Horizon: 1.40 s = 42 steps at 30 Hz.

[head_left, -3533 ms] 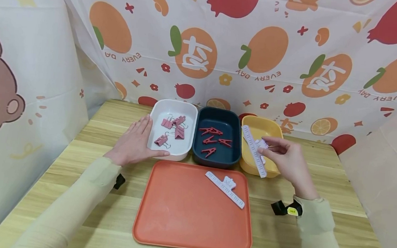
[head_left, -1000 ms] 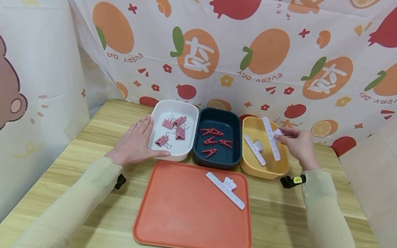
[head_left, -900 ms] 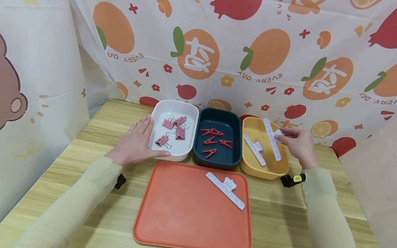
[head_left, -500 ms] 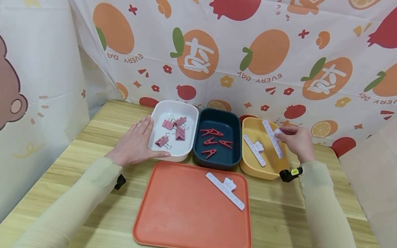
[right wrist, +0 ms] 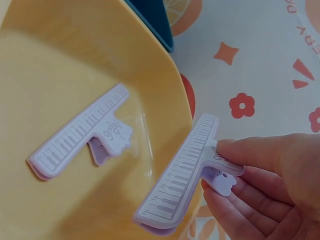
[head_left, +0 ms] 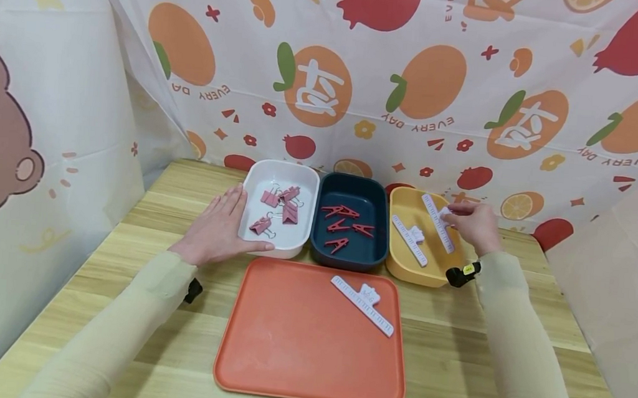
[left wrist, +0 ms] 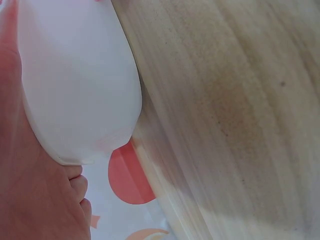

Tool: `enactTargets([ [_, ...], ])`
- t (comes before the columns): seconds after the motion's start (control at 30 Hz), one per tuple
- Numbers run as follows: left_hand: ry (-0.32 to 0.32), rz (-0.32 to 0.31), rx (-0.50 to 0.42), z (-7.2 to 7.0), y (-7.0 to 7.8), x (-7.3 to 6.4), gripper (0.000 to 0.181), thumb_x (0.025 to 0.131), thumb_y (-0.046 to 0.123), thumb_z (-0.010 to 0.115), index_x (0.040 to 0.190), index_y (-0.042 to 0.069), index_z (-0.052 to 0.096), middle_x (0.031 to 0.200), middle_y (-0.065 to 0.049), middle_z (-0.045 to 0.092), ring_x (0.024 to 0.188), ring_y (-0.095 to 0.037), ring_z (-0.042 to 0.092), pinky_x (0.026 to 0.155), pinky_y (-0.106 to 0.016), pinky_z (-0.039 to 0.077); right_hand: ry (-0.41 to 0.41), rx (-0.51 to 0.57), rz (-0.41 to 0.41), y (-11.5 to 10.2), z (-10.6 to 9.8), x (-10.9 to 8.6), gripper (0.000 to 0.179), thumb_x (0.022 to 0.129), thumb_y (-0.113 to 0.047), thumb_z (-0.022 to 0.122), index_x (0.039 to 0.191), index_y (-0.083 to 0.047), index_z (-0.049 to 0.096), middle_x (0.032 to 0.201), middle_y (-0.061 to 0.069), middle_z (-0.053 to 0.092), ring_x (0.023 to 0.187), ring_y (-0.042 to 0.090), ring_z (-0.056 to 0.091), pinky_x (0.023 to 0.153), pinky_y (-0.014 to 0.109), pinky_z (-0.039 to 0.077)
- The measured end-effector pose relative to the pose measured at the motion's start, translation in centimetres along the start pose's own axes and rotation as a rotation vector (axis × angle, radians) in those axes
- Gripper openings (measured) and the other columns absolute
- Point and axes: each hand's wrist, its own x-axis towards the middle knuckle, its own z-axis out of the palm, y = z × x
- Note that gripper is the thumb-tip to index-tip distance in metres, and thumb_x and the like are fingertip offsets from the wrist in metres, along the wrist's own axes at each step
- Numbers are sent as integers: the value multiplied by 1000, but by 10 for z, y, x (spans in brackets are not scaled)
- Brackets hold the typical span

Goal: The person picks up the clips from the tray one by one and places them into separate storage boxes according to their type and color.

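My right hand pinches the handle of a lilac piano-key clip between thumb and fingers, at the right side of the yellow bin. A second lilac clip lies inside that bin, left of the held one. My left hand rests against the left side of the white bin, its fingers straight along the rim and the thumb across the front corner. Several pink binder clips lie in the white bin. A third lilac clip lies at the upper right of the orange tray.
Between the white and yellow bins stands a dark blue bin with several red clothespins. The bins stand side by side on a wooden table, behind the tray. A fruit-print cloth hangs close behind them.
My right hand, with a clip, has gone from the yellow bin's left part to its right side, and another clip now shows plainly inside. The left hand has stayed put.
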Motion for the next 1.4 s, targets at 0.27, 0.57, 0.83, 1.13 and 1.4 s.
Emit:
enactTargets([
  [0.27, -9, -4, -7, -2, 1, -1, 132, 78, 85, 58, 160, -6, 8, 167, -24, 2, 152, -43, 5, 120, -56, 3, -1, 4, 16, 3, 5, 6, 42, 99, -19, 70, 137, -2, 63, 133, 19, 59, 112, 33, 58, 101, 44, 50],
  [0.57, -8, -6, -2, 0, 0, 0, 133, 77, 86, 57, 160, -6, 8, 167, -24, 2, 152, -43, 5, 120, -56, 3, -14, 13, 55, 5, 10, 13, 43, 99, -20, 69, 138, -2, 62, 136, 20, 55, 114, 34, 56, 103, 44, 49],
  [0.83, -11, -10, -5, -1, 2, 0, 133, 77, 85, 58, 160, -6, 9, 167, -25, 3, 152, -43, 5, 121, -56, 3, -11, 5, 45, 6, 13, 13, 42, 99, -19, 69, 137, -1, 63, 135, 19, 53, 114, 35, 56, 103, 44, 48],
  [1.13, -13, -12, -8, -2, 2, 0, 133, 77, 86, 58, 160, -6, 8, 167, -25, 2, 152, -43, 5, 121, -56, 3, -25, 19, 35, 9, 14, 15, 40, 100, -16, 68, 136, 0, 62, 133, 21, 57, 113, 35, 57, 101, 44, 50],
  [1.4, -1, -3, 0, 0, 1, 0, 132, 78, 85, 58, 160, -6, 10, 167, -25, 3, 152, -43, 5, 121, -55, 4, 30, -46, 14, 9, 14, 16, 47, 102, -21, 65, 143, 0, 57, 142, 21, 55, 126, 37, 49, 107, 49, 43],
])
